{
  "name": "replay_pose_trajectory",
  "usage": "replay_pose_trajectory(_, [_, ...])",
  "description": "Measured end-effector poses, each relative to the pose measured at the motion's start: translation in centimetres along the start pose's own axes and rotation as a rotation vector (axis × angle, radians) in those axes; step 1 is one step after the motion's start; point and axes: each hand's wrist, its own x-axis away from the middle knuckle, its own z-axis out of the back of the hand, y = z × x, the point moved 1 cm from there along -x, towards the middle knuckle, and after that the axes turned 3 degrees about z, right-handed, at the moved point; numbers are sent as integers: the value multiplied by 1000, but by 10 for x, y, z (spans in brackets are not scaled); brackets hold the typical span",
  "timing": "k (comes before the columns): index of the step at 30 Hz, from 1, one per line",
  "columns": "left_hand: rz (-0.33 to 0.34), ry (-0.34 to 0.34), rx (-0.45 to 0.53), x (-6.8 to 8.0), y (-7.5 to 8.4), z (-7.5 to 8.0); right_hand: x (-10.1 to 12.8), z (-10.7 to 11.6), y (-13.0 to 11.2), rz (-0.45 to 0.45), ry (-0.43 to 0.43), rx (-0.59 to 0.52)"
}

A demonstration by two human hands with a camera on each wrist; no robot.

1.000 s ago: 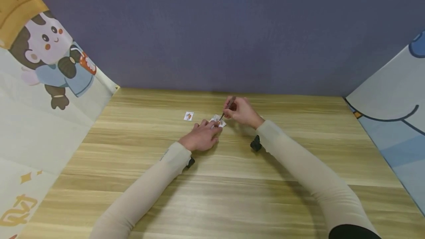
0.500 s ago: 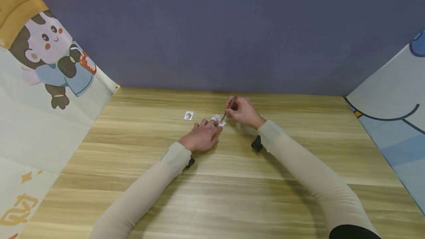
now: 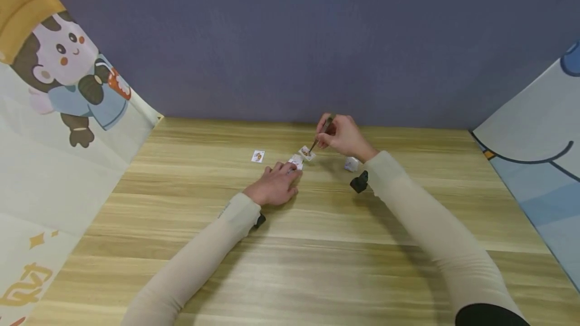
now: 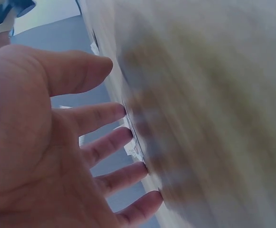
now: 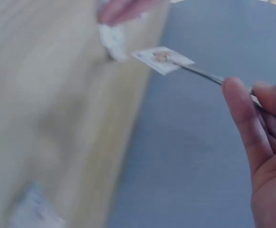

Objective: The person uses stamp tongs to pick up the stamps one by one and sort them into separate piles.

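Observation:
My right hand point(image 3: 345, 136) pinches a pair of tweezers point(image 5: 202, 72) between thumb and fingers. At the tweezers' tip, off the table, is a small white square point(image 5: 159, 58) with an orange-brown picture, like a sticker or card. My left hand point(image 3: 274, 186) lies with its fingers extended, fingertips on a little pile of similar white squares point(image 3: 296, 160); its fingers partly hide the pile. One more printed square point(image 3: 258, 156) lies flat on the table, left of the pile.
A whitish, crumpled-looking piece point(image 3: 351, 164) lies on the wooden table point(image 3: 290, 265) below my right wrist. Behind the table's far edge rises a dark blue-grey panel point(image 3: 290, 44). Printed cartoon sheets border the left and right sides.
My right hand has moved up and to the right, carrying one square off the pile with the tweezers. The whitish piece under that wrist has come into view. My left hand stays put.

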Motion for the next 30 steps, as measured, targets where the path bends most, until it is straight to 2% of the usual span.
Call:
replay_pose_trajectory(7, [-15, 7, 15, 1, 0, 4, -7, 30, -23, 14, -15, -20])
replay_pose_trajectory(12, [-15, 7, 24, 1, -1, 5, -9, 43, -37, 28, -42, -47])
replay_pose_trajectory(19, [-18, 4, 23, 1, -2, 6, -2, 47, -68, 17, -73, -51])
replay_pose_trajectory(30, [-1, 12, 40, 2, -1, 6, -2, 46, -69, 37, -64, -33])
